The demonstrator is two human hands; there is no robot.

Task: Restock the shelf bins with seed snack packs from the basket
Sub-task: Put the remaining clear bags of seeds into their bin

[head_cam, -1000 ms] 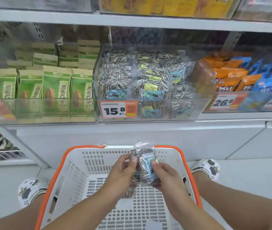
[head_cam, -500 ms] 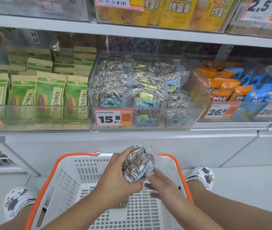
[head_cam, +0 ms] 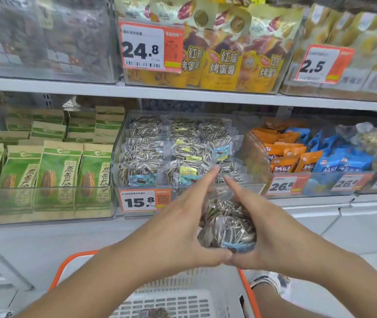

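A clear seed pack (head_cam: 227,226) of striped sunflower seeds with a blue label sits between my two hands, raised in front of the shelf. My left hand (head_cam: 183,226) holds its left side and my right hand (head_cam: 268,230) its right side. Both thumbs hook under the pack and meet below it, while the forefingers reach up toward the clear seed bin (head_cam: 117,157). That bin, tagged 15.8 (head_cam: 145,200), holds several similar packs. The white basket with an orange rim (head_cam: 68,265) is below my arms, with another seed pack (head_cam: 154,313) on its floor.
Green paper seed bags (head_cam: 59,171) fill the bin on the left. Orange and blue packs (head_cam: 297,157) fill the bin on the right. The upper shelf edge (head_cam: 183,94) overhangs the seed bin, with yellow snack bags (head_cam: 222,63) above it.
Both hands have lifted the seed pack out of the basket and up toward the seed bin. My view has tilted up to show the upper shelf.
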